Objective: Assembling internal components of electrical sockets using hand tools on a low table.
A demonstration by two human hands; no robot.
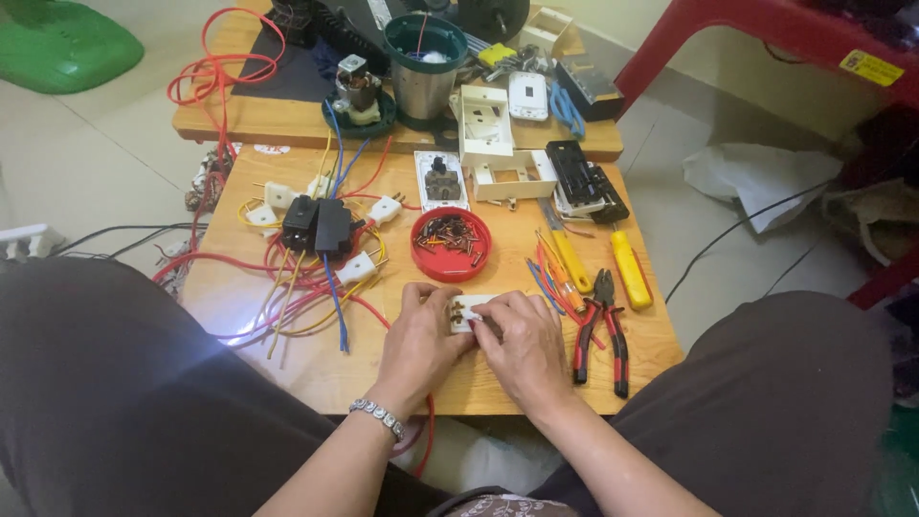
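- Low wooden board (pixel 316 364) on a tiled floor is my bench, seen from above with my knees on either side of it.
- Both hands meet near the front edge over a small white socket part (pixel 467 313) with brass contacts showing on top.
- My left hand (pixel 421 343) cups the part from the left, fingers wrapped tight on it; a metal bracelet (pixel 380 417) sits on that wrist.
- My right hand (pixel 525 347) pinches the part's right end, fingertips closed on it — I can't tell if anything else is between them.
- Just behind the hands: a red round lid (pixel 450 245) full of small screws and bits.
- Left of that, a tangle of red, yellow and blue wires (pixel 306 287) with black and white connectors.
- Right of my hands, red-handled pliers (pixel 603 330) lie flat, with a yellow screwdriver (pixel 631 270) beside them.
- Further back — white switch housings (pixel 498 144) and a metal cup (pixel 424 67) with a green rim.
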